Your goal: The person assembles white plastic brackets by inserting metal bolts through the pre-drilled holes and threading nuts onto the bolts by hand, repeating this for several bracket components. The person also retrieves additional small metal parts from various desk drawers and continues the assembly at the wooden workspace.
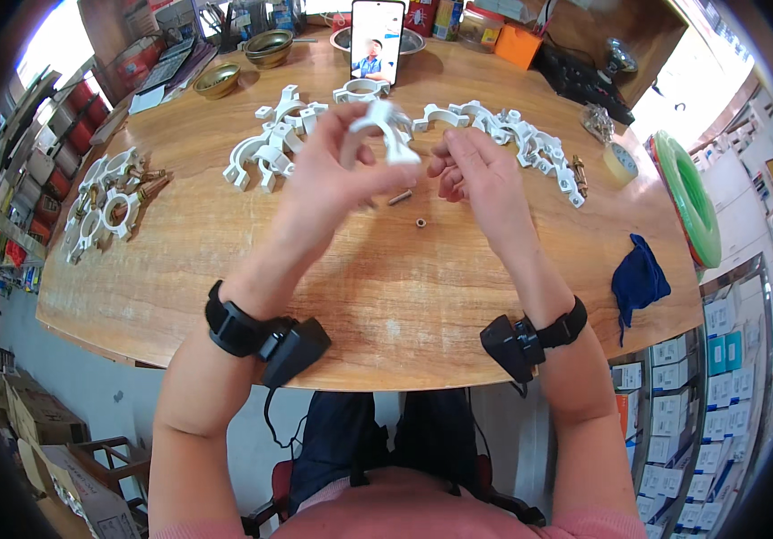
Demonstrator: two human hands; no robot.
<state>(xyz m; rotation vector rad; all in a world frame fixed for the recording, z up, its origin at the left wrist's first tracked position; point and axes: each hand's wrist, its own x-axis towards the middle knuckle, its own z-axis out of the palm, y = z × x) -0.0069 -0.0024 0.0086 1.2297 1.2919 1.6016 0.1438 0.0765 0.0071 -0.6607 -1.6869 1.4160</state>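
So the left hand [319,171] has its grip closed around a white clamp [397,145], held up off the wooden surface [386,310] near the middle, a bit blurry and tilted. The right hand [487,175] is just beside it with thumb and fingers curled in close, but honestly I can't tell from this angle whether that grip is shut on something small or not. Below them there's a little bolt [400,198] and a nut [421,224] lying loose, with more white clamp pieces [539,148] heaped beyond both hands.
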